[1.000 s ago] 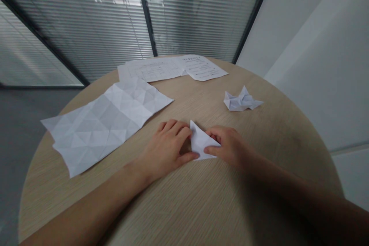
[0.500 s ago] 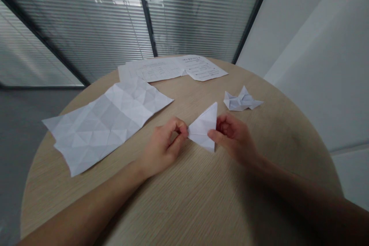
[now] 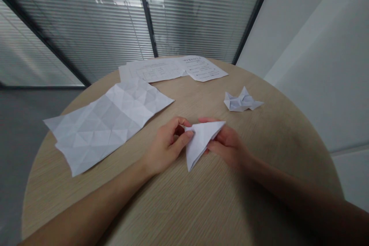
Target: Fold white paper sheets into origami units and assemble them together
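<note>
Closest in, the left hand (image 3: 165, 148) pinches one corner of a folded white paper triangle (image 3: 200, 140) between thumb and curled fingers, while the right hand (image 3: 227, 146) grips its other side, fingers tucked beneath the crisp fold. Both are over the pale wood-grain surface (image 3: 178, 207). To their left lies a creased white sheet (image 3: 106, 123), faceted in triangles; to their right, a small folded paper model (image 3: 242, 100). Farthest off, printed sheets (image 3: 173, 68) carry text too small to read, before slatted window blinds (image 3: 86, 27).
</note>
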Tool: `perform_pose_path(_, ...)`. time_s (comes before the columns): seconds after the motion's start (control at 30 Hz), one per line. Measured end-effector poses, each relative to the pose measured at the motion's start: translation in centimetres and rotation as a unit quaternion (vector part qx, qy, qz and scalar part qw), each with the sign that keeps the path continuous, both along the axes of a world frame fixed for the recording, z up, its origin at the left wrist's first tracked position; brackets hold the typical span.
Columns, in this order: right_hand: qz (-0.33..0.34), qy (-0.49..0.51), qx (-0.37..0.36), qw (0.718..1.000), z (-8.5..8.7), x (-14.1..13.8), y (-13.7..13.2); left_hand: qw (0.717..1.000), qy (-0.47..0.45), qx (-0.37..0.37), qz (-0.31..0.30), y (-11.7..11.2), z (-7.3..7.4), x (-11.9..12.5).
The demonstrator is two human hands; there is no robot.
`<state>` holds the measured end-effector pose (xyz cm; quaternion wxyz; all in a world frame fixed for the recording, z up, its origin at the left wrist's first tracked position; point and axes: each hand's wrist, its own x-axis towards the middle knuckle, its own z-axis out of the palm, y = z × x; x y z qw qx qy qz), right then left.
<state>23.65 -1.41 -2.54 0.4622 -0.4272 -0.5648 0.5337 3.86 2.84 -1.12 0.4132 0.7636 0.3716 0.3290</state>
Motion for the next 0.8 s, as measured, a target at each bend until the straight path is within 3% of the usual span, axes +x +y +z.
perform_pose_path(0.23,-0.102,-0.093,0.103,0.985,0.2,-0.8,0.1,0.99,0.057,0.096,-0.091,-1.1,0.5,0.5)
perform_pose_path(0.4,-0.137,-0.128,0.098,0.977,0.1,-1.0,-0.1,0.981,0.098,0.138,-0.101,-1.5,0.3,1.0)
perform_pose_path(0.53,-0.119,-0.155,0.063,0.979,-0.2,-0.7,-0.1,0.982,0.087,0.154,-0.069,-1.3,0.3,0.7)
perform_pose_path(0.67,-0.099,-0.099,0.097,0.985,-0.6,0.0,0.2,0.993,0.039,0.11,-0.036,-0.5,0.2,0.2)
perform_pose_path(0.8,-0.097,-0.009,0.097,0.99,-0.9,0.7,0.8,0.994,-0.104,-0.018,-0.037,0.2,0.1,-0.1)
